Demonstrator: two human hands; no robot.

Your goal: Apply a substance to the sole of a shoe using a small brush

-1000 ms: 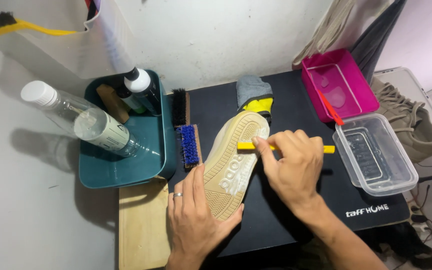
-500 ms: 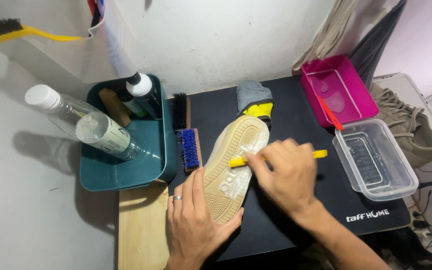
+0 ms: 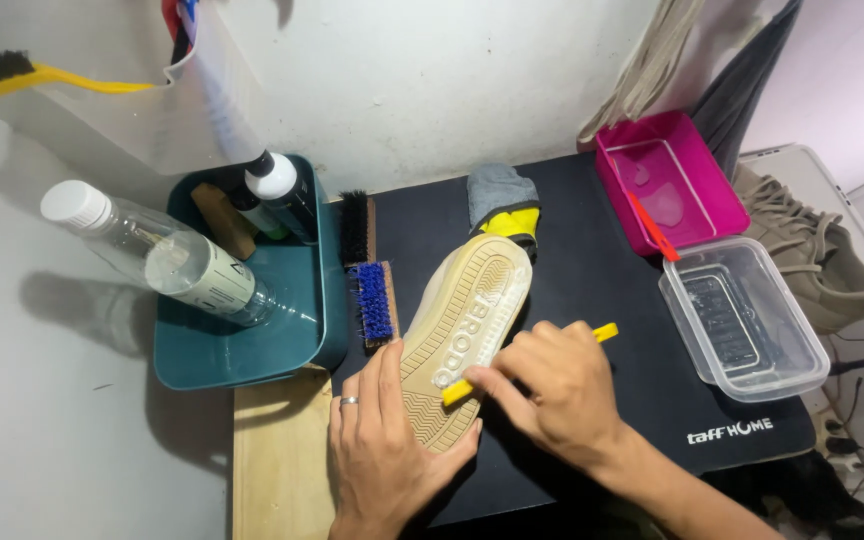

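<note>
Black mat point(image 3: 602, 290) on a small table pushed up against a white wall, that's my whole setup. Smack in the middle of the mat is the shoe point(image 3: 462, 340), flipped sole-up with the tan tread facing me, heel end toward me and the toe pointing at the wall. My left hand point(image 3: 387, 455) is wrapped around the heel end, palm underneath and fingers spread up along the left edge, ring on one finger. My right hand point(image 3: 552, 395) is closed around a yellow-handled brush point(image 3: 605, 332), fingers pinching it down against the sole near the heel, so the head end is mostly hidden under my fingers and only the yellow tail sticks out to the right. Just past the toe there's a grey cloth point(image 3: 500, 190) with a yellow bit under it, touching the shoe. Tight on the left of the shoe lie two scrub brushes, a blue-bristled one point(image 3: 374, 300) and a black-bristled one point(image 3: 354, 228) right behind it. Left of those is a teal tub point(image 3: 252, 350) with a clear bottle point(image 3: 152, 250) lying tilted in it, a dark bottle with a white cap point(image 3: 282, 195), and a wooden brush handle point(image 3: 217, 220). A wooden board point(image 3: 277, 460) sits under the tub's near edge. Off to the right, well clear of my hands, two containers: a pink tray point(image 3: 667, 180) and a clear plastic box point(image 3: 742, 320), with a red stick point(image 3: 652, 228) bridging them. One more sneaker point(image 3: 812, 250), beige, sits beyond the mat's right edge.
</note>
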